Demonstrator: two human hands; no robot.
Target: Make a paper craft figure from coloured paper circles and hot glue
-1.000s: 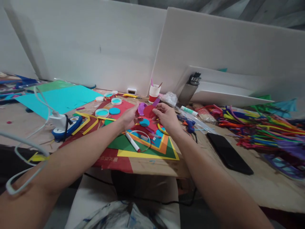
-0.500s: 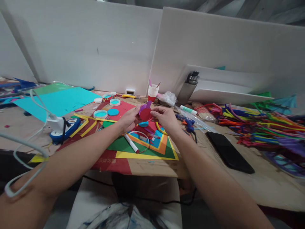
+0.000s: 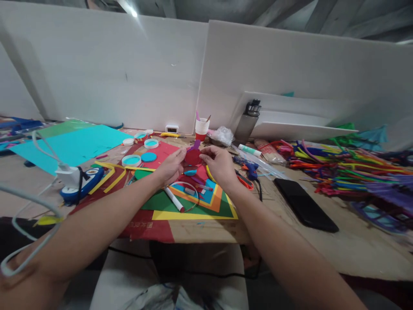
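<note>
Both forearms extend forward, bare, converging over the middle of the surface (image 3: pixel 325 249). The left hand (image 3: pixel 170 165) is palm-inward, fingers curled, thumb and fingertips pinching the left edge of a red paper disc (image 3: pixel 192 157). The right hand (image 3: pixel 218 163) mirrors it, knuckles up, closed on the disc's right edge. The disc is flat, thin and matte, held just above the surface between the hands, with a purple paper strip (image 3: pixel 197 144) standing up from its top. Below lie stacked flat sheets (image 3: pixel 167 203) in green, yellow, orange and blue, with a white marker (image 3: pixel 174 199) on them. A glossy black phone (image 3: pixel 305 204) lies to the right, near fuzzy multicoloured pipe cleaners (image 3: pixel 348 172).
</note>
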